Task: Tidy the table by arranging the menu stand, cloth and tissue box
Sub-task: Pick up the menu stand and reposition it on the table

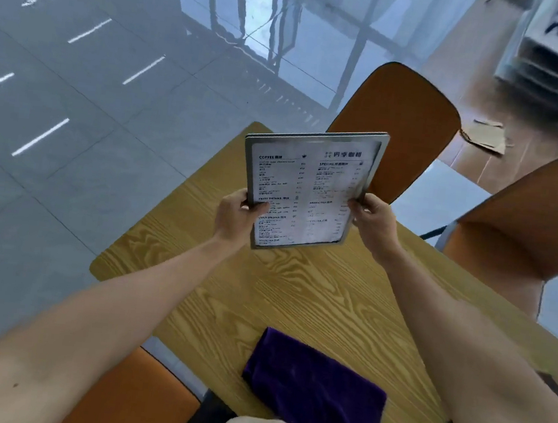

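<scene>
Now hands (pixel 307 219) hold menu stand (pixel 309 188) upright

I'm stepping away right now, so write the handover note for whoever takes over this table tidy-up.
Left hand: gripping the left edge of the menu stand.
Right hand: gripping its right edge. The menu is lifted clear of the wooden table, tilted, print facing the wearer.
Purple cloth: folded, lying flat at the near edge of the table, untouched by either hand.
Tissue box: not visible in this view.
Done: the cloth looks folded and placed.
Left: set the menu stand down on the table, then find and position the tissue box.
</scene>
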Demonstrator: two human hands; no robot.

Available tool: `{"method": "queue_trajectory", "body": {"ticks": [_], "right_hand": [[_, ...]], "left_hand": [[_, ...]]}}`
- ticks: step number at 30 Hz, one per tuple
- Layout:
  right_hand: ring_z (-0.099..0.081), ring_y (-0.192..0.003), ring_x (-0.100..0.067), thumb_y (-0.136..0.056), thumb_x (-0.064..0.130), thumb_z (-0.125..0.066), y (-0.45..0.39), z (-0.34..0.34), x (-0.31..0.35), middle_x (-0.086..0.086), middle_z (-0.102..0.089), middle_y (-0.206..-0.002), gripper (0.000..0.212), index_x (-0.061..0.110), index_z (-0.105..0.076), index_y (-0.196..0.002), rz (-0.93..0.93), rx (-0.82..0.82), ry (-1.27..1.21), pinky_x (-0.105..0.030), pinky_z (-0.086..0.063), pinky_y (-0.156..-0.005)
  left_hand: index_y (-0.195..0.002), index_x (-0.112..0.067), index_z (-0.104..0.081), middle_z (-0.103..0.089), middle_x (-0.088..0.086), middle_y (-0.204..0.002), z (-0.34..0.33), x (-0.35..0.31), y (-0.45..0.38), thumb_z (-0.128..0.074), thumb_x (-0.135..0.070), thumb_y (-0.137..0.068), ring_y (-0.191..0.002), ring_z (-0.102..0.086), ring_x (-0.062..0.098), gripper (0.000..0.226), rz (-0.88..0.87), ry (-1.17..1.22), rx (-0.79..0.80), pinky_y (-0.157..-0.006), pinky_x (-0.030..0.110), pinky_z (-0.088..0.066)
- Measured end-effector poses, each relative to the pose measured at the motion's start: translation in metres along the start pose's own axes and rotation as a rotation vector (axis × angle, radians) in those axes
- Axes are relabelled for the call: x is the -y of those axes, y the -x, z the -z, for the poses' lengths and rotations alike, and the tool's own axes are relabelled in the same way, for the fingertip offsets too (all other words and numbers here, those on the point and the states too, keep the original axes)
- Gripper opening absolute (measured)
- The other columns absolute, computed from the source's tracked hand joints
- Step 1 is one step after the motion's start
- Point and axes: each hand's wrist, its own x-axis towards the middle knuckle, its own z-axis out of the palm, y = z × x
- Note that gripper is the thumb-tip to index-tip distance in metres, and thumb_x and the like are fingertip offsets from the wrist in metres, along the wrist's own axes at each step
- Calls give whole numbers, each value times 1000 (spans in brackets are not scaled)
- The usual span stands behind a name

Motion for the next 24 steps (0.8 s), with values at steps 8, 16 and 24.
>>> {"method": "queue_trajectory", "body": {"ticks": [8, 16, 24], "right_hand": [[-60, -76, -18, -98, 21, -65, 75, 73, -48, 1, -69, -82, 14, 20, -68, -85, -69, -241, -23, -50, -58, -76], [-64, -79, -21, -99, 15, -63, 129, 100, -100, -1, -72, -89, 11, 10, -70, -91, -174, -431, -81, -53, -58, -79], [-69, -95, -19, -102, 12, -58, 162, 107, -128, 1, -73, -102, 12, 17, -69, -102, -257, -515, -153, -36, -59, -83]], "left_hand": [[-111, -6, -74, -75, 2, -107, -66, -37, 29, -79, -4, -84, -98, -71, 17, 27, 15, 144, 236, -79, 24, -60], [-109, -7, -74, -74, 0, -104, -121, -57, 48, -77, 4, -82, -95, -71, 14, 30, 14, 167, 426, -76, 17, -58], [-106, -16, -74, -71, -16, -96, -158, -57, 60, -77, 2, -83, -88, -66, -4, 28, 5, 94, 567, -71, 9, -53]]}}
